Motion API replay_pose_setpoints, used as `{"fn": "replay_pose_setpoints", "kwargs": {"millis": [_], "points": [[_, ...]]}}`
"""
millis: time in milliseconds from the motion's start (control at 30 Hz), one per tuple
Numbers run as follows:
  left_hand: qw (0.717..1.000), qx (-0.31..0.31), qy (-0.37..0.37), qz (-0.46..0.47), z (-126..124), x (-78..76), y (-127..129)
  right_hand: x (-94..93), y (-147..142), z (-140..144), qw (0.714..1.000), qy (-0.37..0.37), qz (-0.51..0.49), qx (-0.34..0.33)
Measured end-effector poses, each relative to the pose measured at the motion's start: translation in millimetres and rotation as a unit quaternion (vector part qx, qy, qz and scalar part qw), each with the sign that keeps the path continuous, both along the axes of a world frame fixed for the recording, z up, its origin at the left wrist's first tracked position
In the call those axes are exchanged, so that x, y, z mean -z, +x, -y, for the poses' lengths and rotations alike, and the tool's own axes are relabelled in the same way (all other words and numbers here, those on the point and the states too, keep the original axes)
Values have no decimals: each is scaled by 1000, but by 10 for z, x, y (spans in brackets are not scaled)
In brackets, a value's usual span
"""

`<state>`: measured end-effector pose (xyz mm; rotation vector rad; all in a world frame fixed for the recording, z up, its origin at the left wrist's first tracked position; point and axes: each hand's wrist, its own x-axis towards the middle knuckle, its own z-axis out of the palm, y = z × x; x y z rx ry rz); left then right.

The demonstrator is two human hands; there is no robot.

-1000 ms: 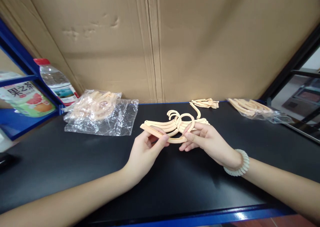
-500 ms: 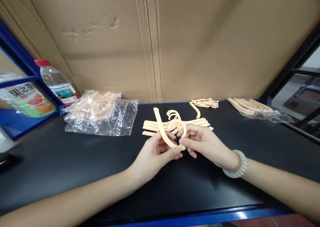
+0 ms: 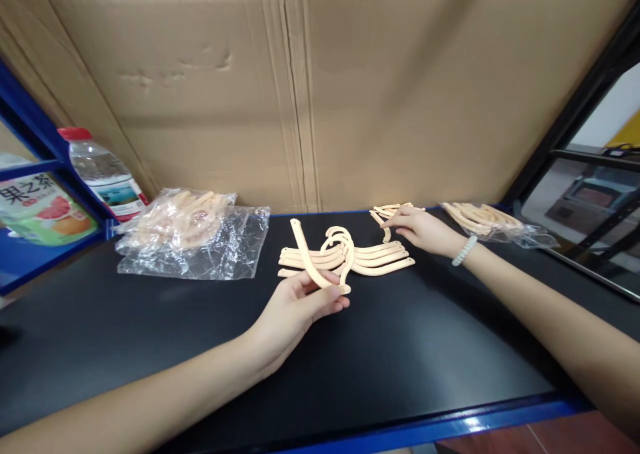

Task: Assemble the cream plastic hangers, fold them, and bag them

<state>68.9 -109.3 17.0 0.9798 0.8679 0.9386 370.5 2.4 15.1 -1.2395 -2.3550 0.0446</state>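
Note:
My left hand [image 3: 295,307] grips a cream plastic hanger part [image 3: 313,267], a curved arm with a hook fitted at its near end, held tilted above the black tabletop [image 3: 150,327]. Just behind it lies a stack of assembled cream hangers [image 3: 375,254]. My right hand [image 3: 420,231], with a pale bead bracelet on the wrist, has reached to the back of the table and its fingers rest on a small pile of loose cream pieces [image 3: 387,212]. I cannot tell whether it grips one.
A crumpled clear plastic bag of hanger parts [image 3: 190,234] lies at the back left. Another clear bag of parts [image 3: 487,219] sits at the back right. A water bottle [image 3: 103,177] and a juice carton [image 3: 40,204] stand on blue shelving at left. Cardboard forms the back wall.
My right hand let go of the part and moved back and right to the small pile. My left hand keeps the hanger part, its hook now fitted.

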Motion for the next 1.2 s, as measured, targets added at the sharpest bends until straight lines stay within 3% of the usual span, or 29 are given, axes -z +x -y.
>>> {"fn": "replay_pose_setpoints", "kwargs": {"millis": [233, 433, 533, 667, 800, 900, 1200], "points": [[999, -4, -13, 39, -20, 11, -19, 160, -49, -118, 999, -21, -21, -39], [998, 4, -14, 61, -26, 33, -40, -10, -150, 39, 993, 44, -111, -6], [997, 11, -10, 74, -26, 40, -49, -124, -281, 248, 976, 32, -213, 8], [997, 8, -3, 70, -21, 33, -45, -192, -552, 611, 917, -94, -385, -39], [998, 4, 0, 63, -12, 28, -41, -179, -842, 910, 805, -237, -534, -100], [999, 6, 5, 51, 0, 23, -42, -143, -992, 1039, 730, -318, -591, -130], [999, 23, 19, 23, 2, 14, -39, -17, -1064, 1077, 638, -407, -650, -63]]}}
